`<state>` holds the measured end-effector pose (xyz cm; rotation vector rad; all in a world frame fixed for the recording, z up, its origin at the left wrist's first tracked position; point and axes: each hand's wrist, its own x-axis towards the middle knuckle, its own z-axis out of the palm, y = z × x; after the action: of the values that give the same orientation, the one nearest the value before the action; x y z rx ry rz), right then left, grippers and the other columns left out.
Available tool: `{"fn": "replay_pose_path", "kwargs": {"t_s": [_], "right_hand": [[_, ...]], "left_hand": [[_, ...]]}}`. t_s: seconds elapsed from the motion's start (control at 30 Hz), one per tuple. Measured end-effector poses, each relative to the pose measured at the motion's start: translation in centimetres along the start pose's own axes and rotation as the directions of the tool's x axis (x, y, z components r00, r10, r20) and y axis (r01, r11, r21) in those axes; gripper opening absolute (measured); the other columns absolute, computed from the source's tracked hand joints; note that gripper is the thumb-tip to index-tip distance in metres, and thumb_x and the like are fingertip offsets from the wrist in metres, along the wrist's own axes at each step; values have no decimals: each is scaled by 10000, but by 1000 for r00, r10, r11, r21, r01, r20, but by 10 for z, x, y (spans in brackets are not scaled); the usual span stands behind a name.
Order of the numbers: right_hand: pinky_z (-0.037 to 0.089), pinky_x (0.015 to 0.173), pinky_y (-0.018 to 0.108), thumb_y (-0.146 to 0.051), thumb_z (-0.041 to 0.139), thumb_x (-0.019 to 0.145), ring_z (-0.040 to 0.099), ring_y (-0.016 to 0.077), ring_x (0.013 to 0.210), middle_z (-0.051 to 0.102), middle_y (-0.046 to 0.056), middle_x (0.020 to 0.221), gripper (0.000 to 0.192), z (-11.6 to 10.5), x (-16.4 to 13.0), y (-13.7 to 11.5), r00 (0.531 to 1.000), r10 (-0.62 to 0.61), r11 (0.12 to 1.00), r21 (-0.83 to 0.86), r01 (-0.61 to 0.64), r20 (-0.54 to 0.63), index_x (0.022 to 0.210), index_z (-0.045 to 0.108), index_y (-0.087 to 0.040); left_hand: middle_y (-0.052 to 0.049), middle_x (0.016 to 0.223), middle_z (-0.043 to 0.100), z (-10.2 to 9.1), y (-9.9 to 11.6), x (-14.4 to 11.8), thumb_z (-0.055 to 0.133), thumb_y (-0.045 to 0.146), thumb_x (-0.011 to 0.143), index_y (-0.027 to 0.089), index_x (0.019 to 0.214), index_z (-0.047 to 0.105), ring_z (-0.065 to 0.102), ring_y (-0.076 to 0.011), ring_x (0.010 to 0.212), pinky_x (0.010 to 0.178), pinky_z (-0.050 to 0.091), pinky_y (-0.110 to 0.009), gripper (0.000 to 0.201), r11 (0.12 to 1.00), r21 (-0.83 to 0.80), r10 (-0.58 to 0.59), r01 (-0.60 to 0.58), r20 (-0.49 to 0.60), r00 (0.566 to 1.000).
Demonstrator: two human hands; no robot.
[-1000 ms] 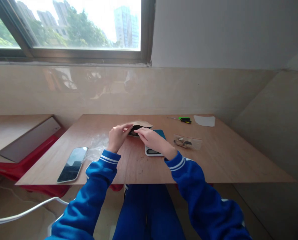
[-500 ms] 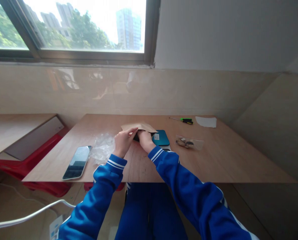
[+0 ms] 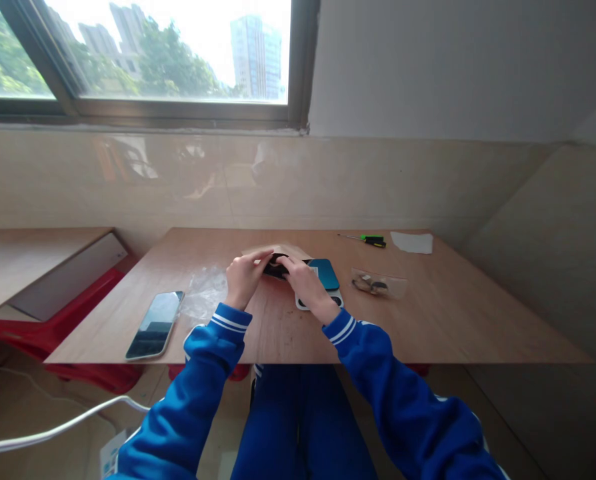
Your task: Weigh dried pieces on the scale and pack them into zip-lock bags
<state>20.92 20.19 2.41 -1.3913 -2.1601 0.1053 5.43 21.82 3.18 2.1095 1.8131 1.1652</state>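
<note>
My left hand (image 3: 243, 279) and my right hand (image 3: 305, 283) meet over the middle of the wooden table (image 3: 443, 320). Together they grip a small dark object (image 3: 277, 267) that lies on a brown paper envelope (image 3: 294, 251). The fingertips of both hands pinch it from either side. Just right of my right hand lies a teal flat device (image 3: 327, 273) on a white base (image 3: 336, 299). Much of the dark object is hidden by my fingers.
A phone (image 3: 155, 324) lies face up at the table's left front. Crumpled clear plastic (image 3: 205, 292) sits beside my left wrist. A clear bag with small metal parts (image 3: 378, 285), a green-handled screwdriver (image 3: 369, 240) and white paper (image 3: 412, 243) lie to the right. A red bin (image 3: 58, 320) stands on the left.
My right hand drew back from under the envelope flap and now pinches the dark object from the right. The envelope flap has dropped lower. The left hand stayed put.
</note>
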Motion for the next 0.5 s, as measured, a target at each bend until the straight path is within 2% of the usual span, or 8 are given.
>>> {"fn": "replay_pose_path", "kwargs": {"t_s": [0.1, 0.27, 0.4, 0.5], "right_hand": [[464, 1012, 340, -54, 531, 866, 618, 194, 1132, 671, 77, 1185, 318, -3, -1, 15, 986, -53, 968, 236, 89, -156, 1142, 617, -185], [509, 941, 342, -177, 604, 860, 648, 197, 1060, 703, 64, 1118, 229, -2, 2, 31, 928, -55, 880, 421, 219, -368, 1082, 658, -204], [551, 822, 278, -297, 627, 860, 671, 181, 988, 719, 58, 1072, 217, 6, 13, 36, 904, 53, 820, 535, 203, -425, 1047, 681, -201], [550, 852, 284, -337, 661, 829, 669, 186, 1017, 720, 60, 1081, 265, 9, 24, 42, 869, 166, 753, 629, 193, -465, 1057, 684, -204]], "left_hand": [[-3, 889, 775, -3, -1, 5, 575, 432, 882, 352, 1024, 750, 719, -220, 856, 668, 465, -273, 239, 1000, -20, -3, 3, -10, 1000], [-14, 884, 775, -5, -3, 16, 591, 452, 864, 341, 1012, 756, 715, -221, 851, 650, 462, -270, 247, 999, -27, -28, 28, -7, 1000], [-7, 911, 774, -4, -2, 26, 610, 454, 849, 336, 1001, 758, 711, -207, 852, 661, 468, -259, 243, 998, -50, -37, 36, -13, 999], [-5, 900, 774, -3, 0, 32, 610, 473, 843, 337, 985, 761, 711, -206, 843, 656, 464, -260, 249, 999, -36, -41, 40, -27, 999]]}}
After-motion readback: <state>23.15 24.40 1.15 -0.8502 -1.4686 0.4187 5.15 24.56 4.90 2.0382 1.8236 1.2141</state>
